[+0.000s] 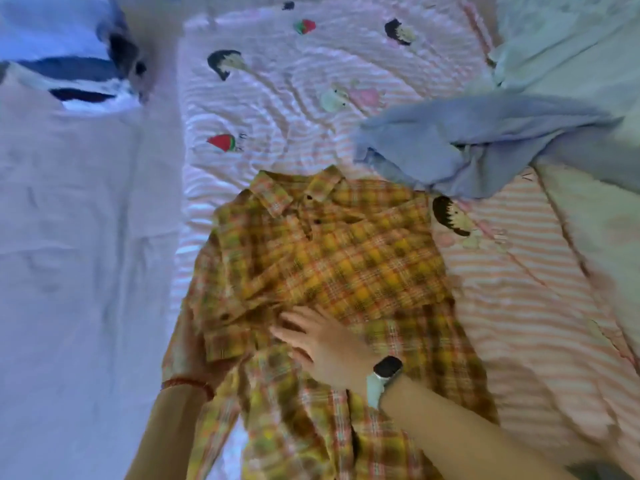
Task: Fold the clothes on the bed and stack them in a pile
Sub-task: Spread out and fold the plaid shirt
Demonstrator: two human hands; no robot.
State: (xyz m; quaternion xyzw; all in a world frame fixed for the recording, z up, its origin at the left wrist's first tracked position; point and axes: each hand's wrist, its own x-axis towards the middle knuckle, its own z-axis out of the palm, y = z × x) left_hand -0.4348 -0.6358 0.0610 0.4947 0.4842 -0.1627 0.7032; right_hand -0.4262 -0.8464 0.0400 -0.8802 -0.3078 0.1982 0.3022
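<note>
Two hands (pixel 322 348) on one plaid shirt (pixel 339 258), one blue garment (pixel 460 143)

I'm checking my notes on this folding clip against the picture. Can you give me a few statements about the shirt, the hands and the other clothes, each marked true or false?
1. The plaid shirt lies with its collar pointing away from the person. True.
2. The right hand rests flat on the shirt. True.
3. The watch is on the left wrist. False: it is on the right wrist; the left wrist has a red band.
4. The blue garment is neatly folded. False: it lies crumpled, right of the collar.
5. The left hand is at the shirt's left edge, partly under the cloth. True.
</note>
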